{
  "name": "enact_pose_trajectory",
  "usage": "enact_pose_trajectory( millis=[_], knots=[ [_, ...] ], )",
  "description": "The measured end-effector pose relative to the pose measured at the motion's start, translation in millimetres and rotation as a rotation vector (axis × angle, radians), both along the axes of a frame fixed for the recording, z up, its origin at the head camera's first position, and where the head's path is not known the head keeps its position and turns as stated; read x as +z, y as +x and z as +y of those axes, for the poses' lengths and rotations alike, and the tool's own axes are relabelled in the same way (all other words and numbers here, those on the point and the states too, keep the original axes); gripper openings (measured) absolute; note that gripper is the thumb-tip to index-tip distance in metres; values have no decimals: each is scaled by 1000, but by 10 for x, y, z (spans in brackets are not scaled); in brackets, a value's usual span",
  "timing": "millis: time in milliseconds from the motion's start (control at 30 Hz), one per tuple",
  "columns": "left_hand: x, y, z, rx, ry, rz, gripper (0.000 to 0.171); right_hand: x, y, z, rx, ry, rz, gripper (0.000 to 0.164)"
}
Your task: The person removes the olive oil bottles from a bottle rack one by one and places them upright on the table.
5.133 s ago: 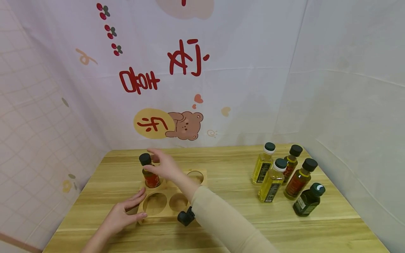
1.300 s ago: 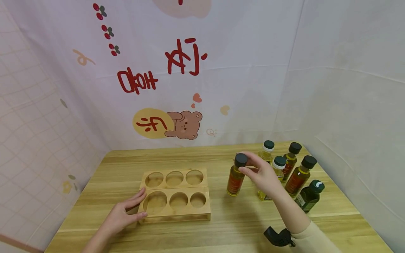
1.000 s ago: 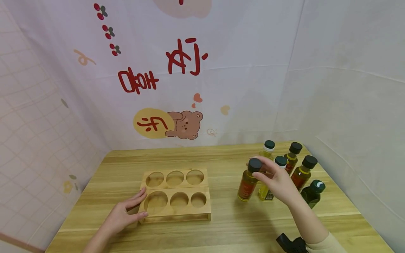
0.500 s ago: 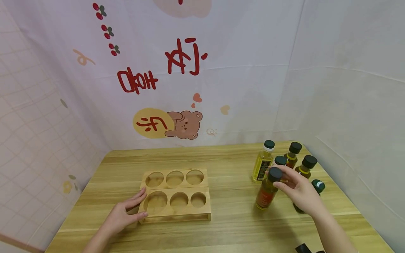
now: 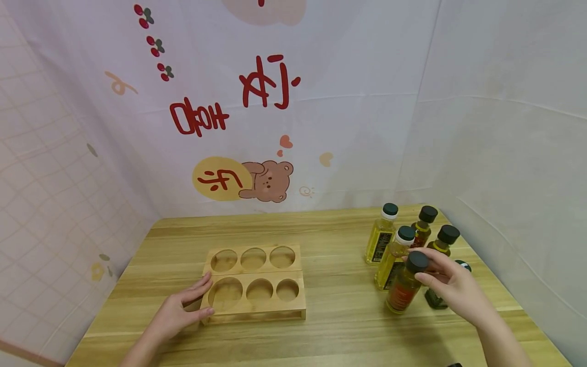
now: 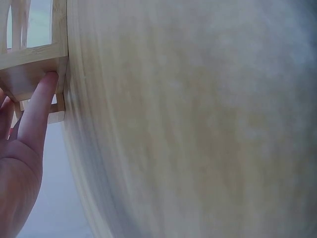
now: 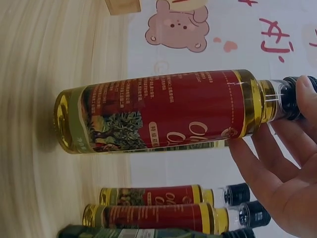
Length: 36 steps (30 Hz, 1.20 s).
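Note:
My right hand [image 5: 451, 288] grips an olive oil bottle [image 5: 401, 293] near its black cap, with the thumb on the near side. The right wrist view shows the bottle's red label and upright stance; whether its base touches the table I cannot tell. My left hand [image 5: 176, 311] rests against the left end of a light wooden rack [image 5: 275, 306], thumb at the front corner and fingers farther back. Both rows of the rack have round holes, with no bottle in them. The left wrist view shows a straight digit pressing on the rack's end [image 6: 29, 54].
Close behind the held bottle stand two yellow oil bottles [image 5: 387, 267] with green caps. Two more red-labelled bottles [image 7: 153, 218] and a dark green bottle [image 5: 434, 299] stand to the right. White cloth [image 5: 348, 102] hangs behind the wooden table [image 5: 330, 336].
My right hand lifted the olive oil bottle from the rack's back-left hole and carried it right, then towards me, beside the other bottles. My left hand stays at the rack.

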<state>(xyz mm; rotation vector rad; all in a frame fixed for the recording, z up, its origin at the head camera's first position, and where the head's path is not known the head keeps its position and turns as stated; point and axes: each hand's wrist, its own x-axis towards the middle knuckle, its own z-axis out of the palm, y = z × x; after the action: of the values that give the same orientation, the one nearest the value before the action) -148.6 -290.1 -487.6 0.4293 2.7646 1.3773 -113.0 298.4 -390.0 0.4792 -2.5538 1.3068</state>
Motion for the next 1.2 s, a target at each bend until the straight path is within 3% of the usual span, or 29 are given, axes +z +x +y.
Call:
enact_pose_trajectory(
  millis=[800,1200],
  knots=[
    [-6,10,6,-4,2,1,70,-101,29,98,-59,21,-46,46],
    [1,17,5,-8,8,8,70,-123,0,164,-14,-20,-85,46]
  ],
)
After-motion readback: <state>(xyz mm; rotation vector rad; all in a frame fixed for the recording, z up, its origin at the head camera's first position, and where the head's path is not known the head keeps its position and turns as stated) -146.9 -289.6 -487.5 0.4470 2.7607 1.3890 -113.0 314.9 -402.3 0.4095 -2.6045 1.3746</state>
